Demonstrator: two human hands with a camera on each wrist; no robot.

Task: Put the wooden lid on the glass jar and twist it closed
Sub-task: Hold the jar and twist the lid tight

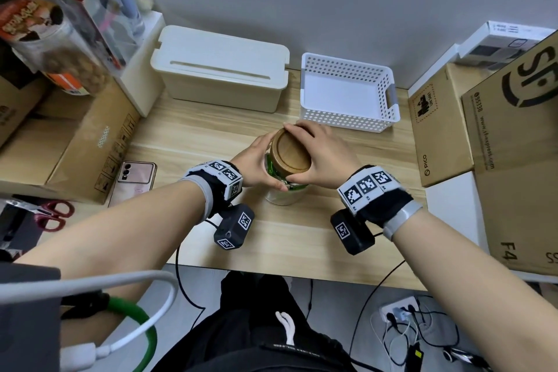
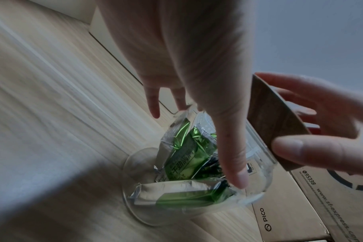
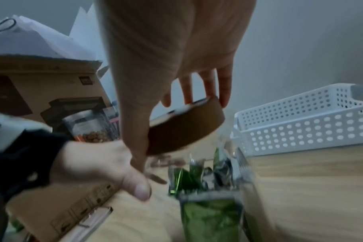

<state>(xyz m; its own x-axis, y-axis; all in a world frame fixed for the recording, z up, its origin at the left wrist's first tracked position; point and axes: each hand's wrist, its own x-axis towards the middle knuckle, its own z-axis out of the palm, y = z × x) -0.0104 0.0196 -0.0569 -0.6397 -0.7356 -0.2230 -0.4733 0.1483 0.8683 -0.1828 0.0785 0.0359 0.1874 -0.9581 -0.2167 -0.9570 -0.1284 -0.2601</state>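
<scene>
The worktop (image 1: pixel 211 136) is light wood-grain. The glass jar (image 1: pixel 282 195) stands on it at centre. Relative to the jar: a lidded cream box (image 1: pixel 220 69) sits behind and left, a white perforated basket (image 1: pixel 347 92) behind and right, a pink phone (image 1: pixel 134 180) left, red-handled scissors (image 1: pixel 52 214) far left, cardboard boxes (image 1: pixel 437 127) right.

bare desk (image 1: pixel 302 235) nearside, basket (image 1: pixel 347 93) behind, boxes (image 1: pixel 437 130) flanking

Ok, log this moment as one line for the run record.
step: lid onto jar | left hand: steadies glass jar | right hand: holds wooden lid tilted above jar mouth | lid: not seated | jar: green packets inside
</scene>
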